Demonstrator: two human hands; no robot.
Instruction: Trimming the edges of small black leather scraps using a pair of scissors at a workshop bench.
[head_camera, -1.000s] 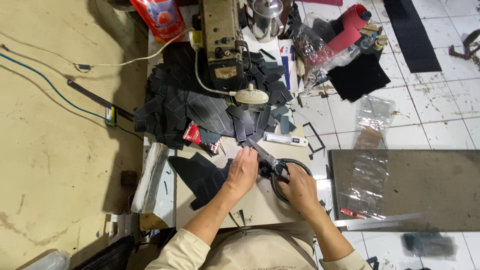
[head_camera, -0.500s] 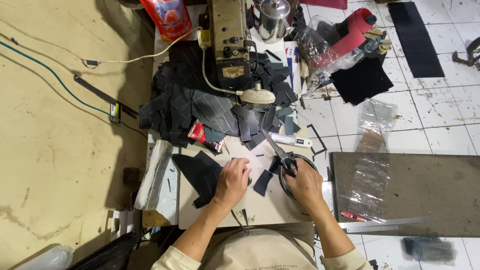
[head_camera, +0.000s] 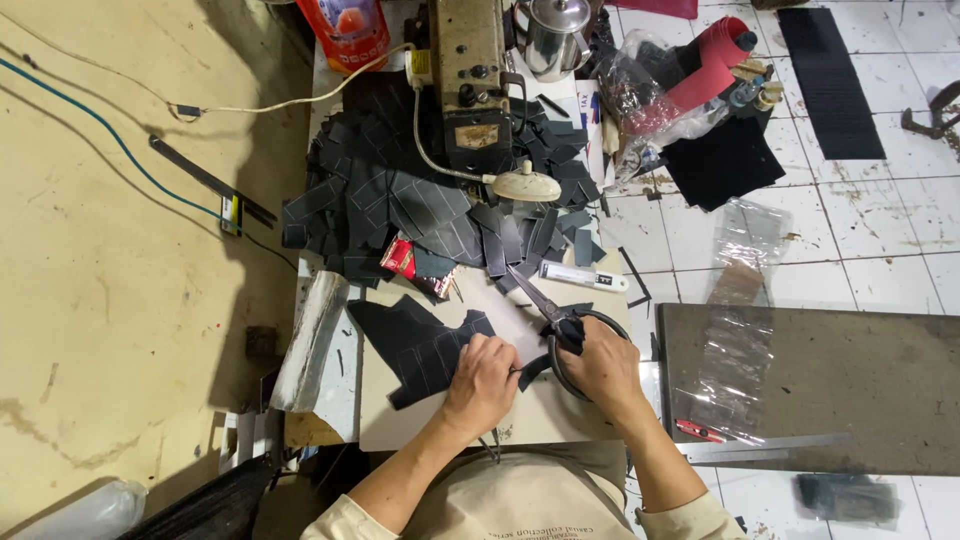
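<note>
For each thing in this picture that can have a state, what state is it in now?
Scissors: held in the right hand, blades nearly closed, tips pointing away from the person.
Dark cut piece: lying flat on the table, pressed by the left hand.
Pile of dark pieces: heaped loosely beside the sewing machine.
Metal kettle: upright, lid on.
Red pack: lying at the pile's edge.

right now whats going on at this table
A person sits at a sewing table. The left hand presses down a dark cut fabric piece, and the right hand holds large black-handled scissors. A heap of similar dark pieces lies around the sewing machine further back.
</note>
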